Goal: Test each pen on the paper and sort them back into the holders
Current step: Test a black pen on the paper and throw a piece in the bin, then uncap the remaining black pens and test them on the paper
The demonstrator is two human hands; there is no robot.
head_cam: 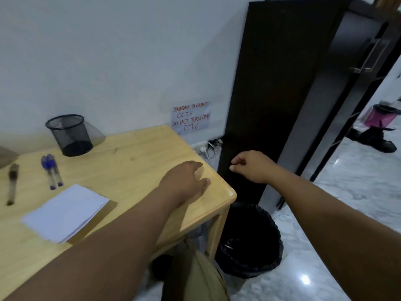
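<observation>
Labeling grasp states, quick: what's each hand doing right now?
Left hand: open, flat on the table near its corner, holding nothing.
Right hand: fingers loosely curled, off the table over the bin; nothing visible in it.

Counts on and around the wooden desk [134, 157]

On the desk: one black mesh pen holder [69, 135], two blue-capped pens [52, 170] side by side, one dark pen [12, 183] left of them, one stack of white paper [65, 211]. Beside the desk: one black-lined bin [251, 240]. Above it: one handwritten wall notice [191, 116].
</observation>
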